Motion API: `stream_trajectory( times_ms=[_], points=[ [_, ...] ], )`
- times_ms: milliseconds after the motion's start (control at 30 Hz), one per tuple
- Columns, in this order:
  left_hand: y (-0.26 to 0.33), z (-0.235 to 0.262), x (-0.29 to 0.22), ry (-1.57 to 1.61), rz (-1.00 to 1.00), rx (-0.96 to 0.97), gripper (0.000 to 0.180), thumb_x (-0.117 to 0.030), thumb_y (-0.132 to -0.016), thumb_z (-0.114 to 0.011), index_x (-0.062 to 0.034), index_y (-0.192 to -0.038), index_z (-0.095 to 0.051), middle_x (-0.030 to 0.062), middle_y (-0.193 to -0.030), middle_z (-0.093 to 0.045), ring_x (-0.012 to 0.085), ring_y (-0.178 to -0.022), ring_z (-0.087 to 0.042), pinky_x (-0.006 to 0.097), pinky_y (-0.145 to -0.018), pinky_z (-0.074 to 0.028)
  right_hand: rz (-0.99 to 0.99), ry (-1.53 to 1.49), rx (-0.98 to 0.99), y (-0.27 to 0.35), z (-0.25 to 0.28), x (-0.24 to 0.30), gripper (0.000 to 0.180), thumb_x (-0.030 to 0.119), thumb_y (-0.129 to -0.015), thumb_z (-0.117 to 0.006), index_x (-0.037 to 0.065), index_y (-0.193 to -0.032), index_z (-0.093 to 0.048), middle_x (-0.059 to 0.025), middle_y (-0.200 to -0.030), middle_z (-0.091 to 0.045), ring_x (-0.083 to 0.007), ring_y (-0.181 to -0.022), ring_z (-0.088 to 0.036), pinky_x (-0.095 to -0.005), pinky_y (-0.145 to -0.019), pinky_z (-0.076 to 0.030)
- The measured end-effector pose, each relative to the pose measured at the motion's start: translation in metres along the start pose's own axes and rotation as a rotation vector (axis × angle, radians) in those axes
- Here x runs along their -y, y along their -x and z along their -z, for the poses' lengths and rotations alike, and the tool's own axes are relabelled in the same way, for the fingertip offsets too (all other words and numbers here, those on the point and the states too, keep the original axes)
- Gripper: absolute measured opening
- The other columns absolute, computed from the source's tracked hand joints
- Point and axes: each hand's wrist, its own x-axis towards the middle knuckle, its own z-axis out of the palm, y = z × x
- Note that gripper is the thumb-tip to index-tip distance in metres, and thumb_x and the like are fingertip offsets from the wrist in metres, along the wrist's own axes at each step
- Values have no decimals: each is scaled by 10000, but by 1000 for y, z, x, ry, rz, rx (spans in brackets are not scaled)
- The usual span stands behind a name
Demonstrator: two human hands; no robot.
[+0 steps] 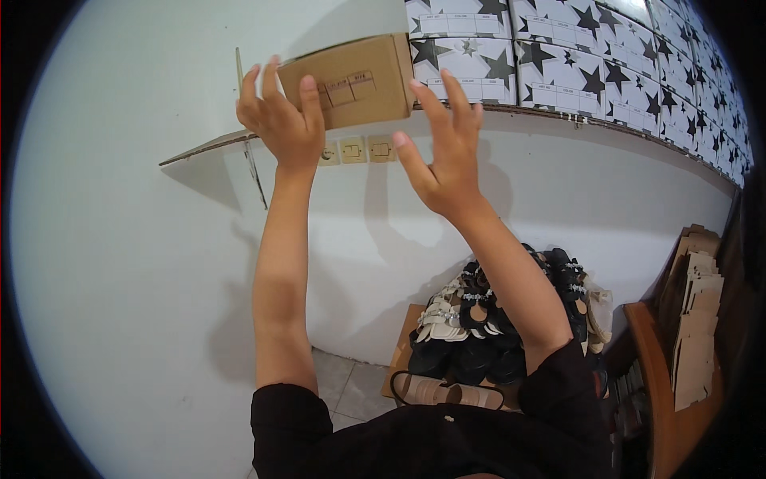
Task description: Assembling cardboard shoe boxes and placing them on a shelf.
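A plain brown cardboard box (369, 94) with a small printed grid on its front is up at the wall shelf, slightly tilted. At its left end is my left hand (289, 120), fingers spread and upright, with the thumb in front of the box's face. Whether the palm presses on the box cannot be told. My right hand (448, 152) is raised beside the right end, fingers apart and nothing in them. Its fingertips come close to the box's corner, and contact there is unclear.
White boxes with black stars (558, 76) stand stacked along the shelf (207, 146) to the right. Wall sockets (353, 150) sit below the brown box. Lower down are piled black and cream sandals (471, 315). Flattened cardboard (696, 335) leans beside wooden furniture (648, 359) at right.
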Motion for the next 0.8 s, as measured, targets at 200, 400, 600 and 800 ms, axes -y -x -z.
stream_trajectory(
  times_ms=[200, 400, 600, 800],
  points=[
    [37, -8, -34, -123, -152, 315, 434, -320, -925, -428, -109, -1304, -450, 95, -1350, -419, 305, -1278, -331, 482, -1019, -234, -63, 105, -11, 30, 7, -16, 463, 243, -809, -567, 140, -1256, -500, -155, -1387, -306, -297, -1296, -292, -619, -1015, -10],
    [45, -33, -7, 103, -129, 564, 446, -423, -896, -452, -159, -1249, -522, 99, -1249, -523, 289, -1193, -442, 539, -995, -248, -116, 144, 16, 46, -3, -17, 439, 248, -814, -555, 135, -1236, -514, -153, -1367, -331, -297, -1293, -290, -628, -1009, 10],
    [55, -30, -10, 112, -127, 683, 429, -403, -888, -466, -171, -1243, -535, 80, -1259, -523, 294, -1205, -440, 534, -1037, -202, -170, 137, 13, 66, -1, -5, 431, 226, -808, -554, 92, -1216, -517, -174, -1355, -341, -312, -1289, -291, -629, -1008, 10],
    [115, 1, -18, 167, -274, 296, 435, -353, -780, -573, -167, -1173, -579, 59, -1201, -547, 244, -1190, -453, 528, -1041, -199, -326, 61, -112, 127, 24, 24, 380, 175, -797, -548, 31, -1147, -527, -205, -1301, -396, -339, -1261, -316, -592, -1032, -19]
  ],
)
